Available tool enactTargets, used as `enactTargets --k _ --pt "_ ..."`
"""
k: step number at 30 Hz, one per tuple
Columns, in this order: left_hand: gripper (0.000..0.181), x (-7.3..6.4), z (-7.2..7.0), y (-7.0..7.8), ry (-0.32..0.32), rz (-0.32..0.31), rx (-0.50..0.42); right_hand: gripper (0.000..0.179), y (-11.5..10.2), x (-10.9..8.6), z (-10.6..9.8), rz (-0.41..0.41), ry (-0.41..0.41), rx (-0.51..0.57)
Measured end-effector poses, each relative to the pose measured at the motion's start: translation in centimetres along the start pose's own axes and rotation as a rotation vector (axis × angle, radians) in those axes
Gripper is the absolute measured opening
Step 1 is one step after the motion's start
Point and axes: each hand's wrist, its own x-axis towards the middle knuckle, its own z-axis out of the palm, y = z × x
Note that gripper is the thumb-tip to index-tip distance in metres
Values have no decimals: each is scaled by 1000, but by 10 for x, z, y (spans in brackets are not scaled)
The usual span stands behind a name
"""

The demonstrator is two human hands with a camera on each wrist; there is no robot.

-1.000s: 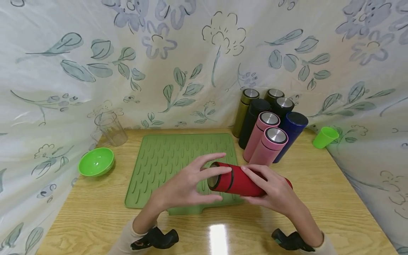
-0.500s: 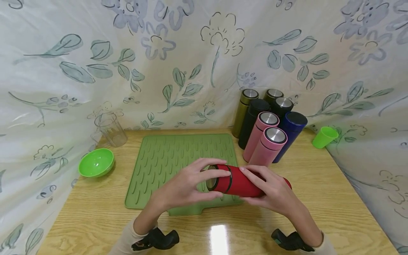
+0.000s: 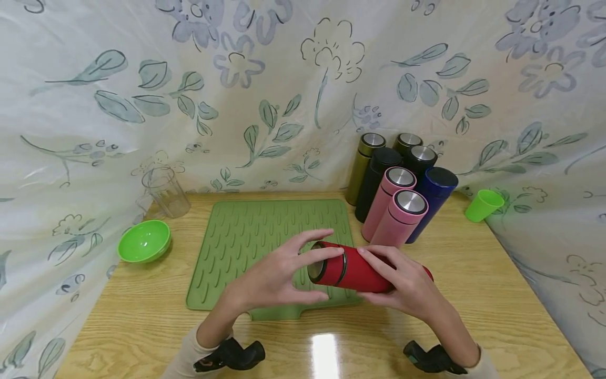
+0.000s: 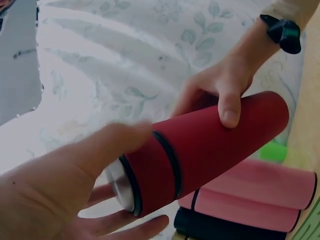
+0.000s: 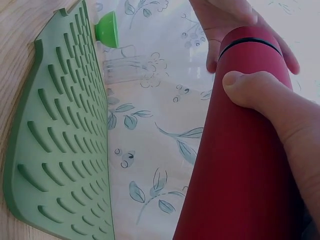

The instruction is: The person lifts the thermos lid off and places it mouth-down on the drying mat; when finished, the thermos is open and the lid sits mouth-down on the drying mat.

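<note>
A red thermos [image 3: 362, 273] with a dark ring below its lid is held tilted on its side in front of me. My right hand [image 3: 402, 281] grips its body, with the thumb laid along the red surface in the right wrist view. Around the lid end [image 4: 157, 175] my left hand [image 3: 281, 268] is spread, its fingers fairly straight and the thumb apart from them. The lid's silver top faces the left palm. In the left wrist view, the left thumb overlaps the lid near the ring and some fingers pass behind it.
A green drying mat [image 3: 265, 231] lies behind the hands. Pink thermoses [image 3: 395, 223], a blue thermos [image 3: 433, 192] and several dark ones stand right of it. A green bowl [image 3: 144, 241] and clear pitcher [image 3: 165, 195] are left; a green cup [image 3: 483, 205] is far right.
The left fingers drew a little closer around the lid half a second ago and have spread apart again now. The right hand keeps its grip and the thermos barely moves.
</note>
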Motion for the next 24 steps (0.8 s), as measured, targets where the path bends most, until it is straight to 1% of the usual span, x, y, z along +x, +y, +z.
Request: enactTargets --k 3,7,9,11,13,17,19,22,24 --pt "59 0 0 0 6 1 0 61 0 0 1 1 -11 4" --pt "61 0 -1 0 9 -26 -32 61 0 -1 1 3 -25 2" --pt "60 0 -2 1 7 -29 -40 61 1 -1 1 7 -27 1" --pt "56 0 -2 1 20 -31 -55 61 1 -1 2 14 -31 4" --pt "52 1 -2 1 46 -57 -104 63 1 -1 1 31 -39 2" --pt "51 1 -1 2 91 -147 -233 64 2 -2 0 56 -43 5" --pt "50 1 -1 2 104 -169 -264 64 2 -2 0 60 -37 7" --pt "50 1 0 1 110 -168 -252 63 2 -2 -1 51 -22 11" --pt "50 1 1 1 123 -152 -244 63 2 -1 -1 48 -17 7"
